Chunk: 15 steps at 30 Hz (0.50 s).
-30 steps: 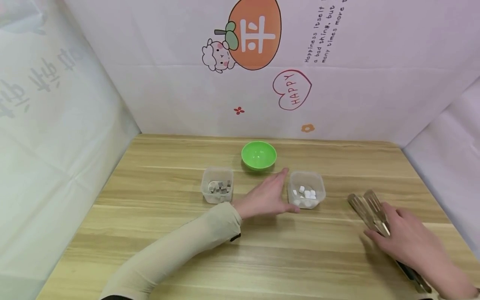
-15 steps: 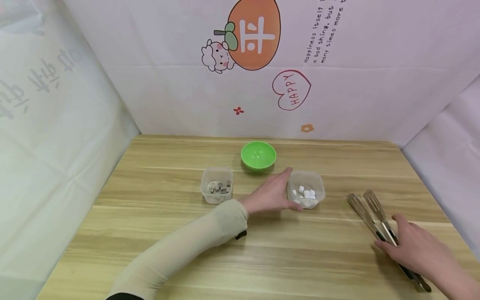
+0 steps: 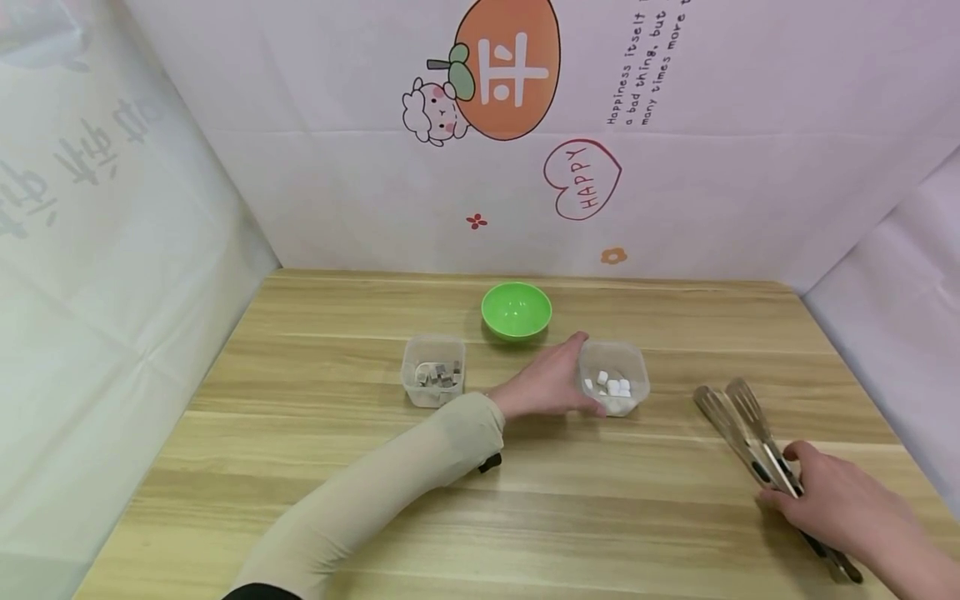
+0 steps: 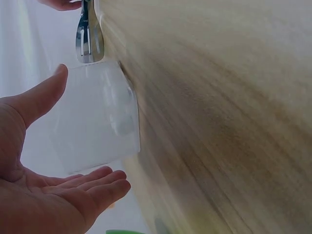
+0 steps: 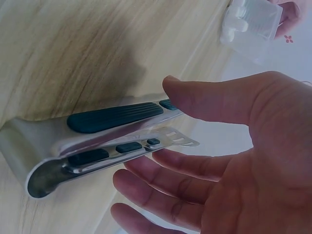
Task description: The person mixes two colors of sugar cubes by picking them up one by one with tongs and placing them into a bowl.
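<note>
Starting big: a white printed cloth backdrop (image 3: 337, 183), then a pale wood-grain table (image 3: 562, 533) in front of it. Next down, long silver metal tongs with slotted heads (image 3: 778, 472), lying diagonally on the right side of the table, arms apart. Probably stiff, springy, a bit weighty, and slick on bare metal. Would take hold at the ridged dark green grips (image 5: 114, 119), about midway along, not out by the slots. Got the right hand (image 3: 843, 504) around there, thumb on one side, fingers loosely extended on the other, no clamping visible. Can't tell about actual contact.

Then a glossy bright green round bowl (image 3: 517, 323) near the back. Likely light and easy to slide.

Moving on to a translucent squarish plastic tub (image 3: 615, 358), just in front of the left palm. Seeing the left hand (image 3: 547, 383) with thumb and nearly straight fingers spread to either side, no firm squeeze. Probably light, thin and bendy, so best held low on two opposite walls. Spotting a second translucent squarish plastic tub (image 3: 435, 348) well off to the left, maybe heavier.

Smallest last: shiny grey cubes (image 3: 441, 375) in that one, little white cubes (image 3: 613, 387) in the first. Possibly prone to skidding; better pinched by opposite flat faces.
</note>
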Available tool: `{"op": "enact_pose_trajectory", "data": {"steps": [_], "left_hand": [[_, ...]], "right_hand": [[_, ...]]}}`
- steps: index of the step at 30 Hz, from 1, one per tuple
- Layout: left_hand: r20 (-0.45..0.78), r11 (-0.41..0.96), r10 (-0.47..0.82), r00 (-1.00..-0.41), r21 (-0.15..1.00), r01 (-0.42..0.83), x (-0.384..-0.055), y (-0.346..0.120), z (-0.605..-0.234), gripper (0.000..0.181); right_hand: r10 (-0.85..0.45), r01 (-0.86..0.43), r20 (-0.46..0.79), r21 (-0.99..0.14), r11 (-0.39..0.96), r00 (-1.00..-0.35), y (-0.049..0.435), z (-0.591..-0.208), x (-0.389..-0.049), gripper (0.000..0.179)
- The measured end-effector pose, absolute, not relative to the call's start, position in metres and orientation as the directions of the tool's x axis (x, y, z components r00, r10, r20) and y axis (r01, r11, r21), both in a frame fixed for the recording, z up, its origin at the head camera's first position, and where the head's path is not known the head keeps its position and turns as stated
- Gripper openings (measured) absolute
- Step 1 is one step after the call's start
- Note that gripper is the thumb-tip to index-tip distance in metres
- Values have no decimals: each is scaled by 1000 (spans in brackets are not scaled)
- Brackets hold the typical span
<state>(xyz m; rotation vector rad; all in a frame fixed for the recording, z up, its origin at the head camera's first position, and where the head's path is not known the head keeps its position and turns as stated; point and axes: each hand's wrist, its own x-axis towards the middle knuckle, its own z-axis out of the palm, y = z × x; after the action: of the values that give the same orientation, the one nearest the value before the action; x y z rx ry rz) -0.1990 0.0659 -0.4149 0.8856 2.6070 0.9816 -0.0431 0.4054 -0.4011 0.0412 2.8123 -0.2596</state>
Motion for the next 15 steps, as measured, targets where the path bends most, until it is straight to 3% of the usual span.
{"op": "enact_pose_trajectory", "data": {"steps": [4, 11, 15], "left_hand": [[-6, 602, 602, -798, 661, 449, -201, 68, -417, 112], [24, 560, 630, -776, 678, 476, -205, 68, -420, 93], [24, 558, 631, -776, 681, 474, -203, 68, -419, 92]], "right_hand": [[5, 62, -314, -174, 983, -950, 405, -402, -42, 74], [24, 92, -356, -175, 980, -934, 409, -405, -44, 70], [34, 106, -372, -175, 979, -927, 410, -404, -45, 66]]}}
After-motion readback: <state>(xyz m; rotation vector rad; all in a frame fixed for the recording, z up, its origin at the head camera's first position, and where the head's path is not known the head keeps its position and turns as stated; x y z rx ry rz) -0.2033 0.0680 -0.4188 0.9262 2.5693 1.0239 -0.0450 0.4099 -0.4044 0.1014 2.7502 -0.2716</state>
